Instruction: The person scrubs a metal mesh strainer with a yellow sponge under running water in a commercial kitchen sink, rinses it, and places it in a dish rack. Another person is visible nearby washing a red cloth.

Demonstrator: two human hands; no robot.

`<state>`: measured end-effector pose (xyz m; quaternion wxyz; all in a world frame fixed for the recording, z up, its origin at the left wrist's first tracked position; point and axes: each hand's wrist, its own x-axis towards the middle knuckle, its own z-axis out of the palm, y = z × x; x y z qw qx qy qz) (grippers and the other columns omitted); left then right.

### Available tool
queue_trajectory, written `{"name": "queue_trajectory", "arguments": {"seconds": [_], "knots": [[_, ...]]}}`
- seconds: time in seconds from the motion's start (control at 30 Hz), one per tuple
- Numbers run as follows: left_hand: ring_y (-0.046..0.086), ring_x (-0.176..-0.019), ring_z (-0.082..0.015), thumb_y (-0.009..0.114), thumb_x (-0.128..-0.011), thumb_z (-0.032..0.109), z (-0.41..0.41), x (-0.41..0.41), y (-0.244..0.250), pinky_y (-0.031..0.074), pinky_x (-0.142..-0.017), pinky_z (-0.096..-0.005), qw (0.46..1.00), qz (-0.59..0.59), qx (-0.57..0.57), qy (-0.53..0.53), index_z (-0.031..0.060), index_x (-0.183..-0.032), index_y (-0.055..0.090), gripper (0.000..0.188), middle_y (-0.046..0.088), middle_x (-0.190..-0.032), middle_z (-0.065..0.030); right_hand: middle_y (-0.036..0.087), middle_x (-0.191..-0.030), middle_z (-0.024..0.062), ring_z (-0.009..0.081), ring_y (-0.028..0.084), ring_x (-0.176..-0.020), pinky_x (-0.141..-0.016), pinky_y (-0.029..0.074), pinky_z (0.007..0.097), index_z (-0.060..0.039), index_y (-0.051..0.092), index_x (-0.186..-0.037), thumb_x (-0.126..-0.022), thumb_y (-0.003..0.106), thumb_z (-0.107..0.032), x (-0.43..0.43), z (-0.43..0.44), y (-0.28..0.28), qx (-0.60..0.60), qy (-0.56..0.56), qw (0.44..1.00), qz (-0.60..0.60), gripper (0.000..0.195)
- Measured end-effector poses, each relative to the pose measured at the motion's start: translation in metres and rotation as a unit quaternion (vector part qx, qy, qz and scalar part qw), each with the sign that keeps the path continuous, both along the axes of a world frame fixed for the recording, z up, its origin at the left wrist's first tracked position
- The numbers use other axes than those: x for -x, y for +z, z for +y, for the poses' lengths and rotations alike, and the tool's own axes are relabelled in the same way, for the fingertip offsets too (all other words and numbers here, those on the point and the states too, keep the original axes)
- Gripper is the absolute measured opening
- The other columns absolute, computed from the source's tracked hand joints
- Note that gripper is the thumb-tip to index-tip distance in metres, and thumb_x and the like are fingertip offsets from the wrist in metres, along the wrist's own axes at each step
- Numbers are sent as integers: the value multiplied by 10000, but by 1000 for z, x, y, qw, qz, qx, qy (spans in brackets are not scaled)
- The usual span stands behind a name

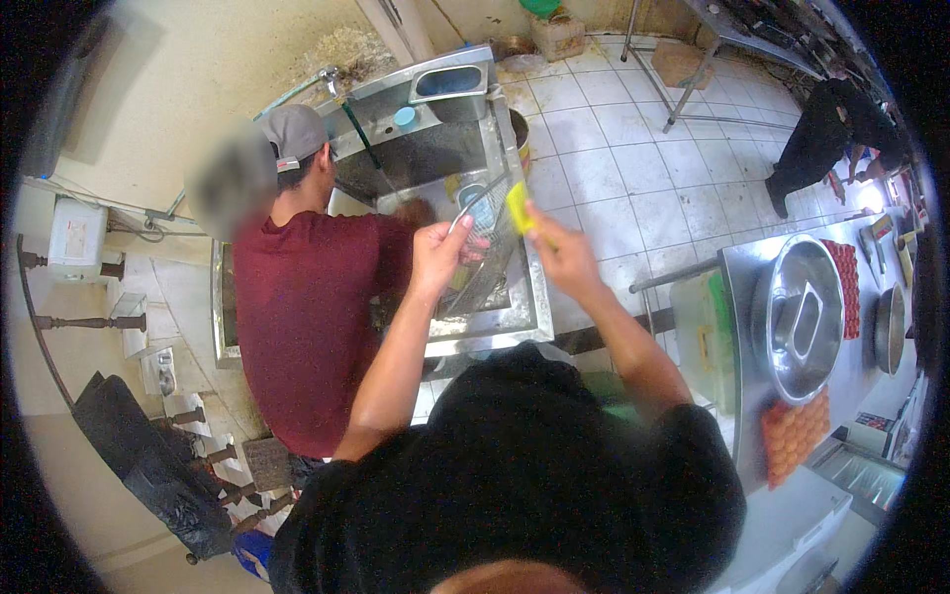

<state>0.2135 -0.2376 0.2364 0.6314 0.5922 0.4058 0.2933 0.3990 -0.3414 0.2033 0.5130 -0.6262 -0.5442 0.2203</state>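
My left hand (439,256) grips the metal rim of a wire mesh strainer (486,252), thumb on top, holding it tilted over the stainless steel sink (540,315). A yellow sponge (517,209) is pinched in my right hand (565,256) at the strainer's right edge. Whether the sponge touches the mesh I cannot tell. Through and behind the mesh a light blue item (475,200) shows in the basin, partly hidden.
Close on my left, a person in a maroon shirt (312,319) bends over the sink. A tap (330,80) and a steel pan (449,83) stand at its back. On the right, a steel table (749,297) bears a large metal bowl (779,371) and egg trays (798,438). Another person (824,134) stands beyond.
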Motion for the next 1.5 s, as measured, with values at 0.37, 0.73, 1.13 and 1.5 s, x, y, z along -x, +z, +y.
{"name": "queue_trajectory", "arguments": {"seconds": [0.37, 0.73, 1.13, 1.5], "knots": [[556, -538, -67, 516, -912, 308, 0, -1, 2, 485, -522, -214, 999, -14, 7, -33, -13, -836, 643, 353, 678, -818, -107, 572, -1146, 166, 294, 580, -1036, -861, 456, 318, -77, 519, -1219, -889, 507, -160, 21, -9, 5, 16, 26, 999, 12, 340], [572, -546, -85, 549, -896, 296, -9, -16, -7, 479, -520, -216, 999, 2, 32, 6, -19, -789, 621, 340, 673, -771, -124, 576, -1111, 181, 325, 598, -968, -793, 487, 334, -81, 520, -1220, -884, 508, -152, -13, 11, -36, 75, -19, 996, -43, 344], [585, -541, -103, 542, -893, 339, 4, -5, 2, 454, -497, -221, 999, -7, 28, 30, 18, -766, 609, 352, 664, -713, -124, 551, -1177, 197, 282, 555, -1084, -896, 434, 318, -17, 506, -1219, -894, 496, -117, 23, -5, -27, -18, -44, 998, 42, 339], [625, -621, -147, 534, -905, 263, 2, 2, -17, 525, -573, -272, 999, -34, 17, -15, -7, -844, 622, 291, 662, -759, -117, 550, -1170, 205, 303, 558, -1070, -876, 446, 340, -28, 497, -1233, -904, 478, -156, 29, 0, -42, -4, -59, 998, 23, 353]]}}
